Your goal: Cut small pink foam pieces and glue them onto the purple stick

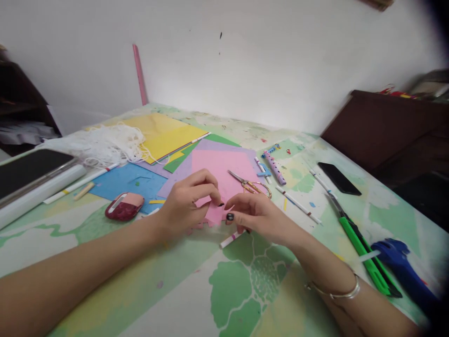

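Note:
A small cut piece of pink paper (214,214) lies between my two hands at the middle of the table. My left hand (189,201) curls over its left side, the index fingertip touching the top of it; the thumb is mostly hidden. From the right, my right hand (259,215) pinches a narrow edge of the same piece between thumb and fingers. Just beyond are gold-handled scissors (250,183), lying on a larger pink sheet (224,164). Below the right fingers rests a white paper stick (231,239) with a purple band.
A utility knife (365,252) and blue glue gun (403,262) lie at right, near a black phone (339,178). Left are an earbud case (124,206), a blue sheet (131,185), white string (112,142) and a large dark-screened device (31,171). Yellow sheets (168,133) lie behind.

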The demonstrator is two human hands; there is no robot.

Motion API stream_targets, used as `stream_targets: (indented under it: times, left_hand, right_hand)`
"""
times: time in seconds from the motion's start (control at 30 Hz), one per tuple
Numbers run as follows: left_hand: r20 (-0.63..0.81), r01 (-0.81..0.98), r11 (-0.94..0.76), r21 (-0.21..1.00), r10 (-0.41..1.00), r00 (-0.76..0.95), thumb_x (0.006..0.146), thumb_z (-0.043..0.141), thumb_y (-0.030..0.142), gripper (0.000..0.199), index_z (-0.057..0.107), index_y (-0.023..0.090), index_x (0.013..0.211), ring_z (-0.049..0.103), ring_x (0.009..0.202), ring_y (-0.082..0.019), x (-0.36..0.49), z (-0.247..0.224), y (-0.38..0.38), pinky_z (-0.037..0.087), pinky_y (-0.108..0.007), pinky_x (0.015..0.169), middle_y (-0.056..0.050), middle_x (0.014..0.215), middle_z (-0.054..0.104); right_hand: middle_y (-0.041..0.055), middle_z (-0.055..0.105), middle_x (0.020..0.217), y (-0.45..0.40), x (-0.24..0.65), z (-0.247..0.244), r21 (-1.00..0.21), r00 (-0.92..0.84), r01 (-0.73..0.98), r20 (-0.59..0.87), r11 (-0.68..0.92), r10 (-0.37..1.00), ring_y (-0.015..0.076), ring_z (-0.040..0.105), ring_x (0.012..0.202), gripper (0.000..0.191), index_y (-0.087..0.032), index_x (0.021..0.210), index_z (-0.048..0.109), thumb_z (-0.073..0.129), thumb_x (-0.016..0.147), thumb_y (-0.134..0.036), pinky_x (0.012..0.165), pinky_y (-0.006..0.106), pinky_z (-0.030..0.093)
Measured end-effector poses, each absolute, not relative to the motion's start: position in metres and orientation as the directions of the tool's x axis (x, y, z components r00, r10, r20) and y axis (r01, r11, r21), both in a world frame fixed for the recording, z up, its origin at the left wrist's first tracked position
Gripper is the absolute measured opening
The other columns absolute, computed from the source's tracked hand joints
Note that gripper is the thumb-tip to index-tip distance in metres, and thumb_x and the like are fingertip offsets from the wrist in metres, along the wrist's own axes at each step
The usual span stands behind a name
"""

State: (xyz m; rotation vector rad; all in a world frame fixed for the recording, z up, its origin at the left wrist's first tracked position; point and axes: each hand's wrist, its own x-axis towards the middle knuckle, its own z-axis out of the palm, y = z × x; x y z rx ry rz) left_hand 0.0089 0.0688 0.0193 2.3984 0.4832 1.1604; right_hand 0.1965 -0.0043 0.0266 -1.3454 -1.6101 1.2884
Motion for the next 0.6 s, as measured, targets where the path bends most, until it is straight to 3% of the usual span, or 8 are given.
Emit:
stream_targets:
  times: [0.1, 0.23, 0.3, 0.4, 0.5, 0.6]
  left_hand:
    - [0.625, 0.101, -0.843, 0.529, 0.468, 0.625, 0.075, 0.06, 0.012, 0.011, 0.06, 0.019, 0.066, 0.056, 0.072, -0.013, 0.01, 0.018, 0.067, 0.044, -0.024, 0.064, -0.002, 0.078, 0.059]
    - [0.592, 0.049, -0.765, 0.642, 0.535, 0.603, 0.073, 0.057, 0.008, 0.014, 0.063, 0.02, 0.079, 0.06, 0.086, -0.016, 0.013, 0.016, 0.065, 0.048, -0.028, 0.078, -0.004, 0.091, 0.064]
    - [0.519, -0.012, -0.611, 0.792, 0.662, 0.541, 0.075, 0.057, 0.011, 0.019, 0.061, 0.019, 0.091, 0.062, 0.093, -0.017, 0.014, 0.017, 0.064, 0.05, -0.032, 0.084, -0.006, 0.099, 0.064]
    - [0.295, -0.078, -0.295, 0.952, 0.822, 0.488, 0.075, 0.06, 0.018, 0.021, 0.057, 0.018, 0.096, 0.065, 0.091, -0.018, 0.017, 0.019, 0.061, 0.053, -0.033, 0.082, -0.005, 0.098, 0.065]
    - [0.093, -0.074, -0.063, 0.995, 0.841, 0.532, 0.074, 0.064, 0.021, 0.025, 0.055, 0.018, 0.097, 0.068, 0.081, -0.017, 0.019, 0.021, 0.057, 0.055, -0.031, 0.075, -0.003, 0.087, 0.068]
    - [-0.024, -0.04, 0.058, 0.998, 0.821, 0.57, 0.071, 0.067, 0.021, 0.032, 0.052, 0.019, 0.099, 0.069, 0.071, -0.017, 0.021, 0.022, 0.053, 0.055, -0.029, 0.065, 0.0, 0.077, 0.069]
  right_hand:
    - [-0.001, 0.063, 0.064, -0.006, 0.184, 0.021, -0.99, -0.22, 0.086, -0.127, -0.111, 0.967, 0.0088, 0.056, 0.051, 0.015, -0.017, 0.079, 0.058, 0.066, 0.076, -0.03, 0.05, 0.022, 0.044]
    - [-0.0021, 0.062, 0.058, -0.004, 0.183, 0.02, -0.996, -0.105, 0.019, -0.094, -0.092, 0.99, 0.0078, 0.054, 0.046, 0.014, -0.016, 0.071, 0.057, 0.066, 0.072, -0.027, 0.046, 0.021, 0.042]
    - [-0.0024, 0.062, 0.058, -0.002, 0.186, 0.02, -0.999, -0.045, 0.014, -0.042, -0.041, 0.998, 0.0071, 0.052, 0.045, 0.014, -0.017, 0.07, 0.057, 0.066, 0.072, -0.026, 0.046, 0.021, 0.042]
    - [-0.0019, 0.063, 0.059, 0.001, 0.191, 0.019, -0.999, 0.04, 0.035, 0.016, 0.015, 0.999, 0.0068, 0.051, 0.045, 0.015, -0.017, 0.071, 0.058, 0.067, 0.073, -0.028, 0.047, 0.021, 0.041]
    - [-0.0017, 0.063, 0.058, 0.003, 0.193, 0.017, -0.998, 0.1, 0.055, 0.044, 0.039, 0.994, 0.0073, 0.051, 0.045, 0.018, -0.017, 0.072, 0.057, 0.068, 0.073, -0.031, 0.045, 0.021, 0.04]
    - [-0.0025, 0.062, 0.057, 0.003, 0.193, 0.016, -0.997, 0.105, 0.058, 0.057, 0.051, 0.993, 0.0076, 0.051, 0.045, 0.021, -0.018, 0.073, 0.056, 0.07, 0.072, -0.034, 0.044, 0.021, 0.039]
